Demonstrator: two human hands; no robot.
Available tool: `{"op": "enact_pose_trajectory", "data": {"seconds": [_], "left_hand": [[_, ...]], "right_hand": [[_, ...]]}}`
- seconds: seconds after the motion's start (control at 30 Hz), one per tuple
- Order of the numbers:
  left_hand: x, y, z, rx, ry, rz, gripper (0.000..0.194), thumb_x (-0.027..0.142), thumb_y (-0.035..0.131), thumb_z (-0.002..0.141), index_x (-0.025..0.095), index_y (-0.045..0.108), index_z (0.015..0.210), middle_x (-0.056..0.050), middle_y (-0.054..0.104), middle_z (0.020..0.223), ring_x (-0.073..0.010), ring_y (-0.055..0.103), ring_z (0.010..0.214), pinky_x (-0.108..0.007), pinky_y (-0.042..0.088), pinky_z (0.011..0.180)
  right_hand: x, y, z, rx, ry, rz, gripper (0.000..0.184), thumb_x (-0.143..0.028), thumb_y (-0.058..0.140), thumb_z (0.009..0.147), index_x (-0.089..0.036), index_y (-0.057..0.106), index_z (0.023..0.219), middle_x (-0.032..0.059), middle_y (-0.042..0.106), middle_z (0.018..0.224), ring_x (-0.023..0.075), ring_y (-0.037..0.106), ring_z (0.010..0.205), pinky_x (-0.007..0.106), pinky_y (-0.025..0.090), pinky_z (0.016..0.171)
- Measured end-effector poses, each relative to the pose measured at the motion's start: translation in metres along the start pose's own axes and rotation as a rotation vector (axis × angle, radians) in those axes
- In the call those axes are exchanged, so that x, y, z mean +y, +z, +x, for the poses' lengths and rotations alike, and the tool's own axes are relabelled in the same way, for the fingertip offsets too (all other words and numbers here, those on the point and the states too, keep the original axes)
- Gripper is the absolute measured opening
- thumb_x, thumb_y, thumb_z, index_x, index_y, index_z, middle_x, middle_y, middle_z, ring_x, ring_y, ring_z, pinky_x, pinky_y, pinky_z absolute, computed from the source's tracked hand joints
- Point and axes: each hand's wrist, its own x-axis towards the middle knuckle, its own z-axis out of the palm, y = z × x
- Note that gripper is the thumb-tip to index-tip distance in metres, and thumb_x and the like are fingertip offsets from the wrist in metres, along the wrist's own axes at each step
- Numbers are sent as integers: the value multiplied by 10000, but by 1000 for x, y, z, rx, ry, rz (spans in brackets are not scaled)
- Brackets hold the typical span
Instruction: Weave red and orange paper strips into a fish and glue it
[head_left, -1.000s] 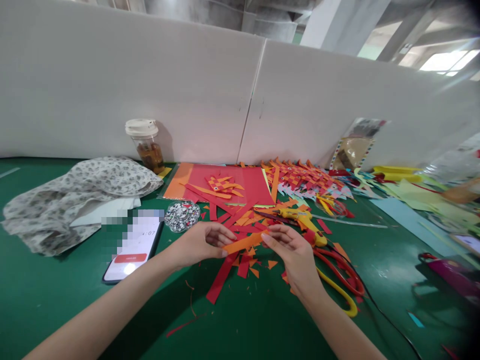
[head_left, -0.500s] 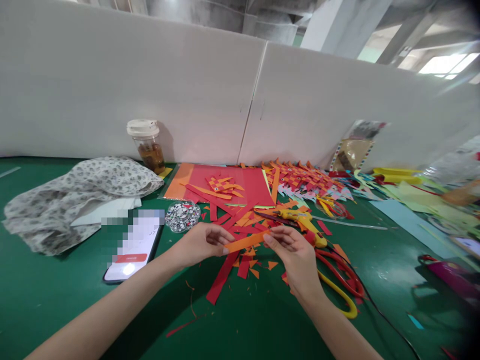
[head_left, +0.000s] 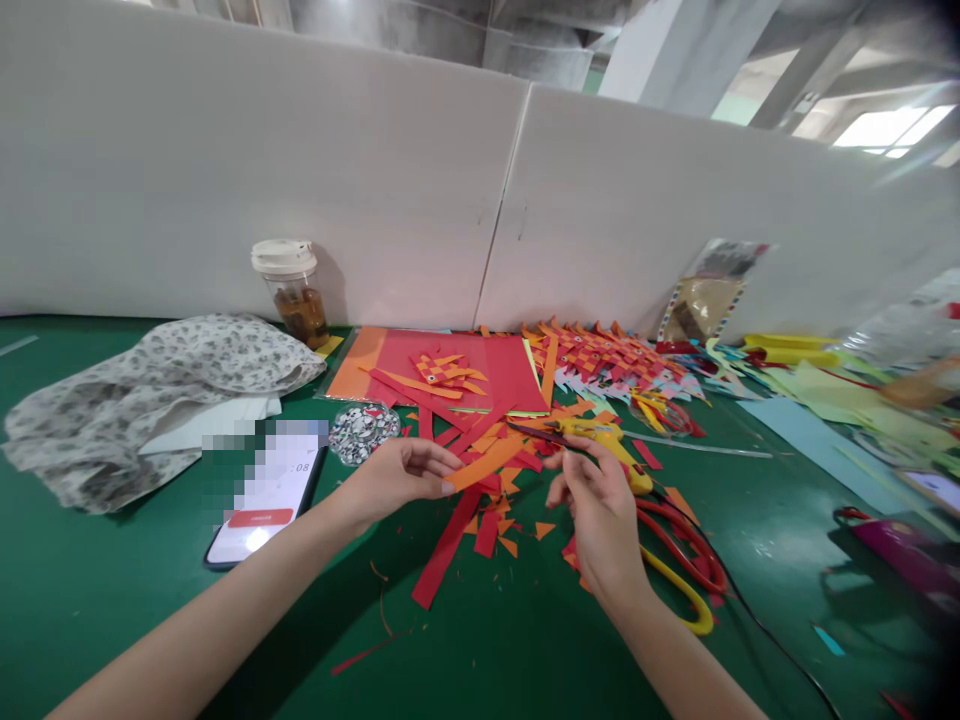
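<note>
My left hand point(head_left: 397, 478) pinches one end of an orange paper strip point(head_left: 487, 464), which curves upward to the right over the scraps. My right hand point(head_left: 596, 500) is off the strip, with its fingers apart and loosely bent, nothing visible in them. It hovers by the scissors, whose red handle point(head_left: 701, 545) and yellow handle point(head_left: 697, 610) lie to its right. A yellow glue gun point(head_left: 630, 466) lies just behind the same hand, partly hidden. Red paper strips point(head_left: 448, 550) and small orange offcuts point(head_left: 545, 529) are scattered beneath the hands.
Woven paper fish point(head_left: 592, 355) are piled at the back right; one fish point(head_left: 435, 370) lies on red sheets point(head_left: 514, 370). A bag of googly eyes point(head_left: 365, 432), a phone point(head_left: 270, 500), patterned cloth point(head_left: 150, 390) and a drink cup point(head_left: 296, 295) are on the left. A black cord point(head_left: 757, 620) runs right.
My right hand has let go of the orange strip's right end and moved slightly right toward the scissors. The strip's free end has lifted and curved; my left hand has barely moved.
</note>
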Motion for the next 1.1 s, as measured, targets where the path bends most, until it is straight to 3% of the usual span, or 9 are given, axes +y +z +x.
{"op": "enact_pose_trajectory", "data": {"seconds": [0.1,0.17,0.3,0.5,0.77,1.1], "left_hand": [[1,0,-1,-1,-4,-17,240,160,732,582,176,683,817,-12,676,755,-157,629,752,-304,489,764],[3,1,-2,-5,-8,-24,235,164,734,581,179,685,811,-10,674,744,-155,627,744,-305,487,763],[3,7,-4,-40,-8,-30,215,168,730,582,182,686,793,-5,670,715,-154,622,718,-320,488,753],[-8,15,-1,-87,12,-10,218,131,715,577,176,682,787,-10,674,724,-150,619,708,-331,486,758],[-16,15,2,-46,38,27,209,235,751,596,177,672,781,-11,652,697,-150,607,687,-331,472,737],[-12,14,0,-70,28,17,191,215,748,607,190,671,780,-10,653,708,-155,611,701,-344,470,759]], "right_hand": [[1,1,0,-28,47,32,261,-346,638,770,-246,565,1000,34,605,1059,156,615,817,281,512,667],[0,2,0,-72,105,80,266,-372,609,789,-239,577,1016,47,614,1051,195,602,927,317,512,737],[-3,5,-3,-150,169,94,326,-433,580,803,-236,561,1063,33,648,894,184,617,850,317,509,725],[-4,6,-4,-123,115,-63,453,-344,749,650,-228,541,1036,-8,646,724,145,605,677,289,493,699],[-9,7,-4,-89,107,-99,478,-352,765,610,-208,544,1010,1,661,705,143,607,648,286,498,674],[-9,6,-4,-59,136,-77,495,-335,788,581,-204,529,982,-5,665,686,149,613,620,295,505,666]]}}
